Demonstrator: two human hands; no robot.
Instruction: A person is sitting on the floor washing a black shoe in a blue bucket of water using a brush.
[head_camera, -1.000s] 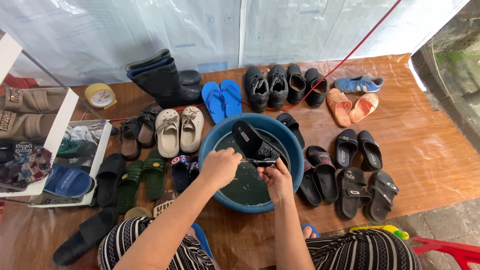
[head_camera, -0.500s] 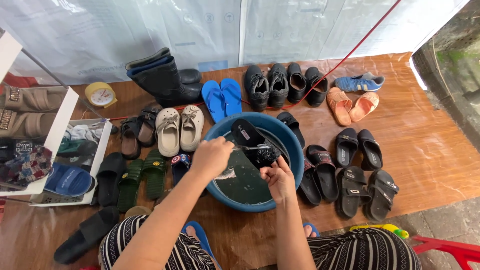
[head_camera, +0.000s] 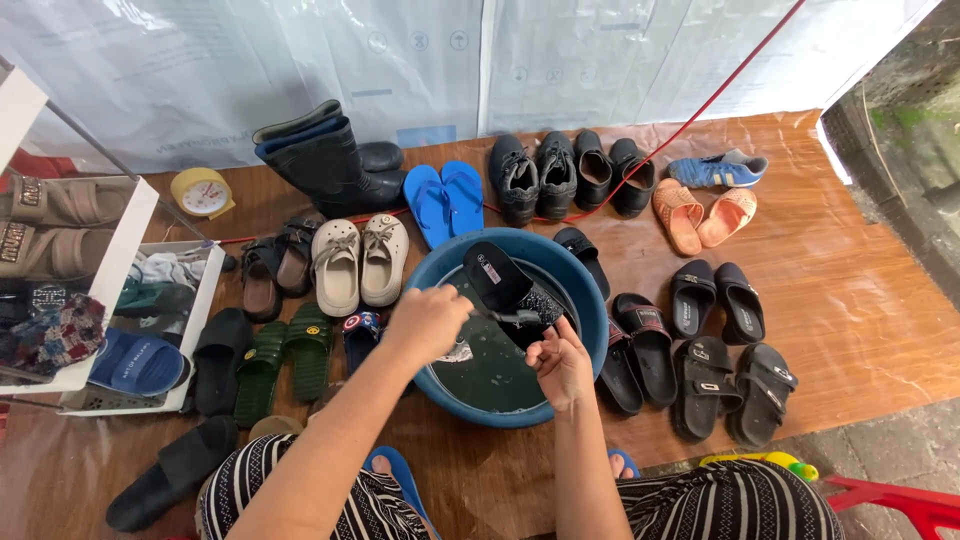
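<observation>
A blue basin (head_camera: 590, 300) of dark, soapy water sits on the floor in front of me. My right hand (head_camera: 562, 362) holds a black slide sandal (head_camera: 500, 282) by its near end, tilted over the water. My left hand (head_camera: 428, 322) is closed around a small brush (head_camera: 505, 316) whose handle points at the sandal's strap. The brush head is touching the sandal.
Many pairs of footwear lie around the basin: black rubber boots (head_camera: 320, 160), blue flip-flops (head_camera: 445, 198), beige clogs (head_camera: 358, 258), green slides (head_camera: 285, 352), black sandals (head_camera: 715, 355), orange slippers (head_camera: 700, 213). A white shelf (head_camera: 110, 300) stands left. A red cord (head_camera: 700, 105) crosses the back.
My left hand has shifted slightly along the sandal with the brush. The sandal stays held over the basin, tipped a little differently.
</observation>
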